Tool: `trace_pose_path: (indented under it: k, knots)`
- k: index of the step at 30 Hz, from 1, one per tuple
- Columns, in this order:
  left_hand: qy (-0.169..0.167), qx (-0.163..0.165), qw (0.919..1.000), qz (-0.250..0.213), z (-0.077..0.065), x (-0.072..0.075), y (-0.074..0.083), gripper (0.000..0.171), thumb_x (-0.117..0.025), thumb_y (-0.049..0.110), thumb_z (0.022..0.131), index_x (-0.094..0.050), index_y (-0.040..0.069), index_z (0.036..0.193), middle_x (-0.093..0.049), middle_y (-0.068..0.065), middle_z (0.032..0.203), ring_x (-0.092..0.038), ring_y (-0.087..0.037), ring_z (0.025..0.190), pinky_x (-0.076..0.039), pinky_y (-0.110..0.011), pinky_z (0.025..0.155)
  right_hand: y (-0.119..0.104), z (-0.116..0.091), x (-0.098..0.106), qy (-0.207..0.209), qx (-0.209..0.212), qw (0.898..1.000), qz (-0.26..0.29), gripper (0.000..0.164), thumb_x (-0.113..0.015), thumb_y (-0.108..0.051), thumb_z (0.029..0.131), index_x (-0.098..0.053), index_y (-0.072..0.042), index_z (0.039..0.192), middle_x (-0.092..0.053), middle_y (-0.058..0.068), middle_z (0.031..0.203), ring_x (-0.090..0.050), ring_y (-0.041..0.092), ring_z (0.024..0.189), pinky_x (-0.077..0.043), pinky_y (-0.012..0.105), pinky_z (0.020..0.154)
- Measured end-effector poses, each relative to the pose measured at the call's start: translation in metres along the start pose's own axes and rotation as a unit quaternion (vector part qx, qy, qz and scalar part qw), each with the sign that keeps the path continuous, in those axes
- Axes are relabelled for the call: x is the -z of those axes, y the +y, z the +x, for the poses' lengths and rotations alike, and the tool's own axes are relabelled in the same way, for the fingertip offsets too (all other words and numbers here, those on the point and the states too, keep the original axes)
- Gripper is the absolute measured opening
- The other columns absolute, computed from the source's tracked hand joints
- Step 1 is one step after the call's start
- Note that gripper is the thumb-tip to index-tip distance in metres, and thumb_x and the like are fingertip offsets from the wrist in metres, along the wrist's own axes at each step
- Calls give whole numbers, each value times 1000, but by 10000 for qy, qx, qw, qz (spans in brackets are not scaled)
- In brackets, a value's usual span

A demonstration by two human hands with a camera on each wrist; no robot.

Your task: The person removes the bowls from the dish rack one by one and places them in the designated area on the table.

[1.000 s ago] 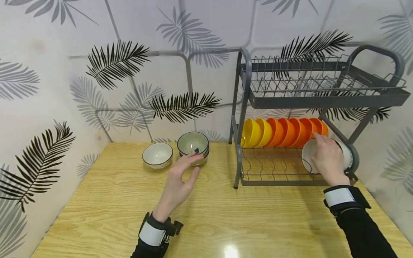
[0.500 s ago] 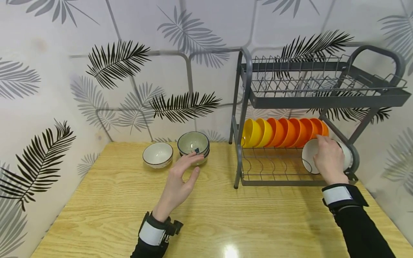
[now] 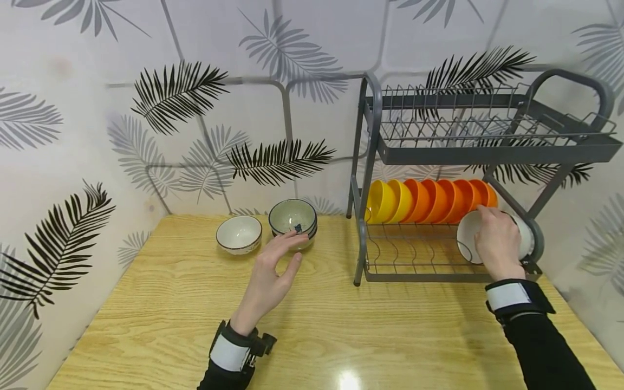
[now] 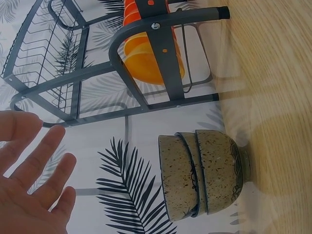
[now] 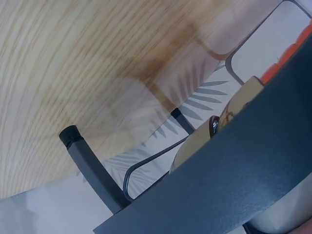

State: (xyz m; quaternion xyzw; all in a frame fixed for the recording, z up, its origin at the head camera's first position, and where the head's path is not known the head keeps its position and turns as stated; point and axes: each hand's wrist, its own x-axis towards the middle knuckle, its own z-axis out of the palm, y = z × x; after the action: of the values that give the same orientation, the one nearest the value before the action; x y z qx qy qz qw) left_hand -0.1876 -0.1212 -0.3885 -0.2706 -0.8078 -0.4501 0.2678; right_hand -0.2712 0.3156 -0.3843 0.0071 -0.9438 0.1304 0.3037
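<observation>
White bowl (image 3: pixel 467 238) partly hidden, sleeves (image 3: pixel 548 346) cut off

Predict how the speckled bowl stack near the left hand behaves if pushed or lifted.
Speckled bowl stack looks like glazed ceramic: probably rigid, breakable. Narrow foot under wider walls: a high push might tip it. Upper bowl sits nested, its wall standing proud: may shift or rattle when lifted.

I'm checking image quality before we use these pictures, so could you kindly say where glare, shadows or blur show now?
Head view: bright glare on the table at the bottom edge, soft shadow beside the right sleeve; left wrist view: soft shadow by the stacked bowls; right wrist view: shadows near the rack; no strong blur in any view.
</observation>
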Motion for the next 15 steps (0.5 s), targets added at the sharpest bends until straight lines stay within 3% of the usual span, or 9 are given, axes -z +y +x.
trace_pose_path:
  k: [6,11,15]
  knots:
    - [7,-28,10000,58,0,1,0,32,-63,1,95,-67,4,126,-69,-14,130,-55,-35,135,-39,-55,117,-7,-2,-2,339,152,9986,384,45,-61,22,77,-63,12,120,-65,35,117,-58,55,105,-47,68,92]
    - [-39,27,10000,79,0,2,0,31,-62,0,95,-67,3,126,-69,-14,131,-55,-34,136,-39,-53,118,-14,-6,-7,808,691,9929,531,38,-52,23,82,-69,10,114,-70,30,111,-62,51,103,-50,66,91]
    - [-65,68,9999,50,0,3,0,31,-62,1,96,-67,2,126,-69,-14,131,-54,-34,136,-38,-54,118,-15,-10,-11,1103,1082,9869,457,34,-53,21,84,-71,9,111,-71,28,109,-64,47,104,-51,64,94]
